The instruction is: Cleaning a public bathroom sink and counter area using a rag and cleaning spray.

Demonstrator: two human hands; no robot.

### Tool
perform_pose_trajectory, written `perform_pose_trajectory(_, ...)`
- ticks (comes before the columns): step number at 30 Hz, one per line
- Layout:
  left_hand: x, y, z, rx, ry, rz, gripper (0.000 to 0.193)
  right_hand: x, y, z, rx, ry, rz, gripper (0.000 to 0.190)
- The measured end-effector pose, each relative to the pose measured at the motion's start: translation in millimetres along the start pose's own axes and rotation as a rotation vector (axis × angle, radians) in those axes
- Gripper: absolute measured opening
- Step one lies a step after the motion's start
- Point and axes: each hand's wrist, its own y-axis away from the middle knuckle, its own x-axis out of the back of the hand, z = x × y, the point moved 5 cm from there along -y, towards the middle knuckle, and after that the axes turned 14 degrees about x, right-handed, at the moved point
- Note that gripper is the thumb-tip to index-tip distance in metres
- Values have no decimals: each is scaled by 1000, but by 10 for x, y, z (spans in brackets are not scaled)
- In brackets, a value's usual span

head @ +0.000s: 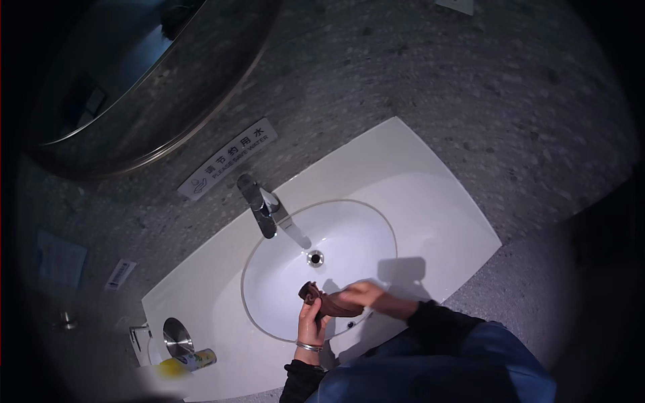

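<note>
A dark brown piece of cloth is stretched between my two hands above the near side of the oval white washbasin. My left hand, with a silver bangle at the wrist, grips the cloth's bunched left end, the thumb on top. At its right end my right hand is closed on the cloth, slightly blurred. A chrome faucet stands beyond the basin's far rim; no running water shows beneath it. Farther in from my hands lies the round drain.
White countertop surrounds the basin. Toward the lower left are a round steel-lidded opening and a yellow and white cylindrical container lying on its side. A save-water sign and a large round mirror are on the grey speckled wall.
</note>
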Motion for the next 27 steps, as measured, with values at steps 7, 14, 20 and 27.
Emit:
perform_pose_trajectory(7, -574, 57, 108, -279, -71, -137, 40, 930, 533, -265, -92, -429, 665, 40)
perform_pose_trajectory(14, -926, -26, 181, -78, -132, -27, 43, 1868, 1117, -832, 321, -613, 997, 28)
perform_pose_trajectory(20, -1423, 61, -473, 253, -134, -315, 45, 2322, 2014, -1783, 460, -187, 1240, 34)
perform_pose_trajectory(27, -1072, -314, -1367, 580, -868, -261, 62, 2305, 1870, -853, 1, 342, 1169, 63)
